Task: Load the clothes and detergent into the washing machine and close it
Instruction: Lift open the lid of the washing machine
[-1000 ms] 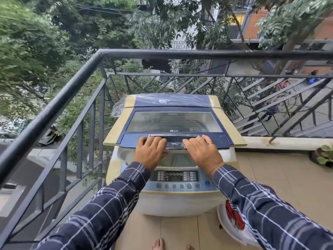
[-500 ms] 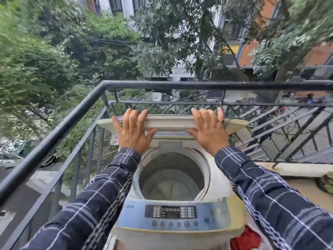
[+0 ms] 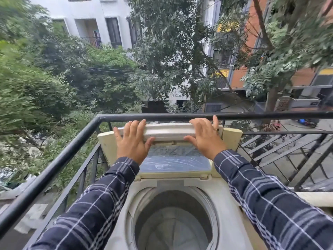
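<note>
A cream top-loading washing machine (image 3: pixel 232 219) stands below me with its round drum (image 3: pixel 173 222) uncovered and nothing showing inside. Its folding lid (image 3: pixel 169 131) is raised upright at the back, close under the balcony rail. My left hand (image 3: pixel 132 142) grips the lid's top edge on the left, thumb underneath. My right hand (image 3: pixel 205 139), wearing a ring, grips the same edge on the right. No clothes or detergent are in view.
A black metal balcony railing (image 3: pixel 180 116) runs just behind the lid and down the left side (image 3: pixel 54 165). Slanted bars (image 3: pixel 288 156) close the right side. Trees, a street and buildings lie beyond.
Both hands lifted the lid from flat and shut to folded upright at the back, exposing the drum. The view tilted up, so the control panel and red cloth dropped out of sight.
</note>
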